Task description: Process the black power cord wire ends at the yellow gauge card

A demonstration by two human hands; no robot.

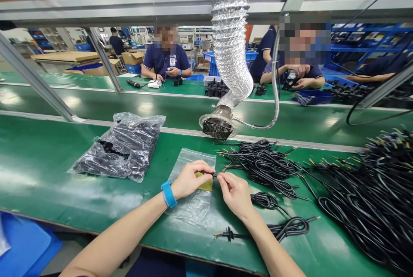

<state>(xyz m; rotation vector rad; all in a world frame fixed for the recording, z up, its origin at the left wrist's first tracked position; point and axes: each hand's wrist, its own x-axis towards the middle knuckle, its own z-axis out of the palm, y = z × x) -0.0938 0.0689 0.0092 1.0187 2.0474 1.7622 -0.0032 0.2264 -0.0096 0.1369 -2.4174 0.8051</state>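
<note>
My left hand [190, 179], with a blue wristband, pinches a tiny part at its fingertips above a clear plastic bag [193, 191] that holds small brass-coloured pieces. My right hand [235, 192] meets it fingertip to fingertip, pinching the end of a thin black cable wire [267, 201] whose coil lies just right of the hand. Another tied black cable [274, 229] rests on the green mat near the front edge. A pile of black cables with stripped ends [261, 163] lies just beyond my right hand.
A clear bag of black parts [124, 148] lies at left. A large heap of cables [371, 195] fills the right side. A silver fume duct with a fan [219, 124] hangs over the bench. Two people work across the green conveyor [161, 105]. A blue bin [26, 242] sits below left.
</note>
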